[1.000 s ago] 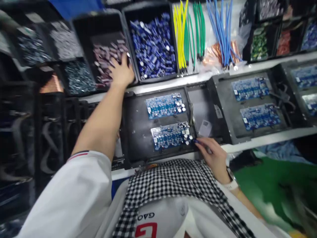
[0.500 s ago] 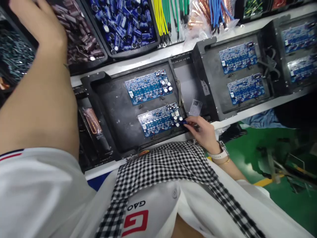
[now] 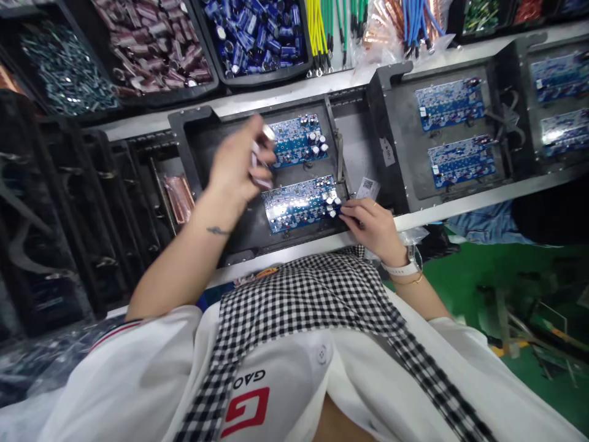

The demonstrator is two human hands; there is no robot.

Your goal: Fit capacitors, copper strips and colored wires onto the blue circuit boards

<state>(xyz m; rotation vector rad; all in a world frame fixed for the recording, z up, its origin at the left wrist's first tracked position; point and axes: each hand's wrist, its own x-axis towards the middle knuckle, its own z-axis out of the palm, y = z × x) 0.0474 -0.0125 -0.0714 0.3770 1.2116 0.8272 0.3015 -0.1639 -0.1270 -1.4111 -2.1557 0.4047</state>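
My left hand (image 3: pixel 237 159), smeared by motion, is over the left part of the black tray (image 3: pixel 242 248). Its fingers are curled around a few brown capacitors (image 3: pixel 262 182) with silvery ends. Beside it lies the upper blue circuit board (image 3: pixel 297 141), partly hidden by the fingers. My right hand (image 3: pixel 370 227) pinches at the right edge of the lower circuit board (image 3: pixel 299 205), next to white-topped capacitors (image 3: pixel 332 206) standing on it. A small blue capacitor (image 3: pixel 339 210) shows at its fingertips, mostly hidden.
Behind the tray stand bins of brown capacitors (image 3: pixel 156 46), blue capacitors (image 3: pixel 257 34) and small metal parts (image 3: pixel 69 67). Yellow wires (image 3: pixel 317 31) and blue wires (image 3: pixel 416 24) lie to their right. Another tray (image 3: pixel 409 178) with boards adjoins at right. Black trays (image 3: pixel 69 209) stand at left.
My left hand has come from the brown capacitor bin down over the tray, now with brown capacitors in it. My right hand stays at the lower board's right edge. The view has shifted slightly.
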